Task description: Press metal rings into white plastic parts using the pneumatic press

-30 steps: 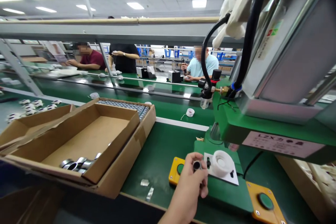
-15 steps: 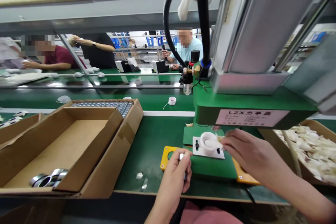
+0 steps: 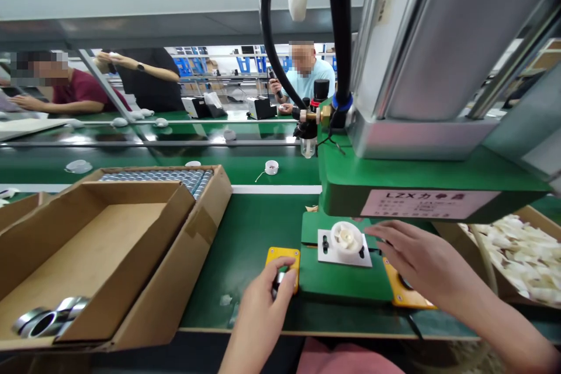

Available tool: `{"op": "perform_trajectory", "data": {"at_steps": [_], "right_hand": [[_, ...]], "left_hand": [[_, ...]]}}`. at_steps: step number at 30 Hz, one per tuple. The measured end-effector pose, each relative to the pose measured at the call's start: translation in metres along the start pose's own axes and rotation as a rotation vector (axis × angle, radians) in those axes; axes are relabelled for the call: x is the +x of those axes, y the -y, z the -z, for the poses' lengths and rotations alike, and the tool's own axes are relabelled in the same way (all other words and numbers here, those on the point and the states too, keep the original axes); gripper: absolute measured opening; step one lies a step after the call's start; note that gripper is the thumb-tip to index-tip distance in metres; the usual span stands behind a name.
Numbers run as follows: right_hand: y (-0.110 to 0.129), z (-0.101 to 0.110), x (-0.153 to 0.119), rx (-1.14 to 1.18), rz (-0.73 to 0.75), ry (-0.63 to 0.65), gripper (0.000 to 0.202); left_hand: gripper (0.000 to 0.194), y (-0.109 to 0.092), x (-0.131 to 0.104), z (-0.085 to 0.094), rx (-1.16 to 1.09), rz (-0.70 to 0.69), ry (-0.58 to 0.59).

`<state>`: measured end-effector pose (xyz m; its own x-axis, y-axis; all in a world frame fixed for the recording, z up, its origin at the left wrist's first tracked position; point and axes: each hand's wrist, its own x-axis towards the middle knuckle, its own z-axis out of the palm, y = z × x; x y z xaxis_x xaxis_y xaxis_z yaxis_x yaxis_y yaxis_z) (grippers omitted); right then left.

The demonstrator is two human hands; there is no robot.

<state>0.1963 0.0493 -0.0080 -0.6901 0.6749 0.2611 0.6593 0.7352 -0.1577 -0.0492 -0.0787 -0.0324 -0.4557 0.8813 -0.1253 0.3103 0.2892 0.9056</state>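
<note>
White plastic piece (image 3: 347,237) is seated in the round white cup (image 3: 335,242), which is fixed by a flat plate (image 3: 326,258) to the green press base (image 3: 346,285). Right hand (image 3: 416,254) is clearly nearer: its fingertips are held just beside the cup's right rim, so the piece lies directly to their left, a touch lower in view; contact with the rim cannot be told. Those fingers are stretched out and slightly bent, nothing seen gripped; thumb hidden beneath. Cup's axis is upright, mouth up; the piece's own long axis cannot be read, only curved vanes or flaps being visible inside. Left hand (image 3: 263,298) is placed farther off, over the left yellow button box (image 3: 283,253), to the left of the cup and closer to the wearer. A shiny metal ring (image 3: 279,283) is held there between curled thumb and forefinger, mostly covered, its tilt not readable; from it, the cup lies to the right and farther away. Press head (image 3: 342,198) is stopped above and behind the cup, with a gap left. Right button box (image 3: 412,300) is partly covered by the right hand. Loose metal rings (image 3: 48,322) are kept in the cardboard box (image 3: 210,219), well left on the table (image 3: 249,216).
</note>
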Motion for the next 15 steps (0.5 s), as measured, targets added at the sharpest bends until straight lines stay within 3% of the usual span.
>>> {"op": "perform_trajectory", "data": {"at_steps": [4,7,11,15], "right_hand": [[-0.028,-0.019,-0.062,-0.041,-0.193,0.026,0.039],[-0.038,-0.028,-0.091,-0.125,-0.187,0.065,0.043],[-0.031,-0.032,-0.095,-0.23,-0.051,0.048,0.041],[-0.022,-0.034,-0.094,-0.317,0.067,0.059,0.047]], "left_hand": [[0.036,0.007,-0.001,0.011,0.564,-0.092,0.037],[0.039,0.011,-0.002,0.01,0.808,-0.133,0.052],[0.038,0.012,0.0,0.008,0.982,-0.184,0.069],[0.037,0.014,0.002,0.009,0.996,-0.161,0.096]]}}
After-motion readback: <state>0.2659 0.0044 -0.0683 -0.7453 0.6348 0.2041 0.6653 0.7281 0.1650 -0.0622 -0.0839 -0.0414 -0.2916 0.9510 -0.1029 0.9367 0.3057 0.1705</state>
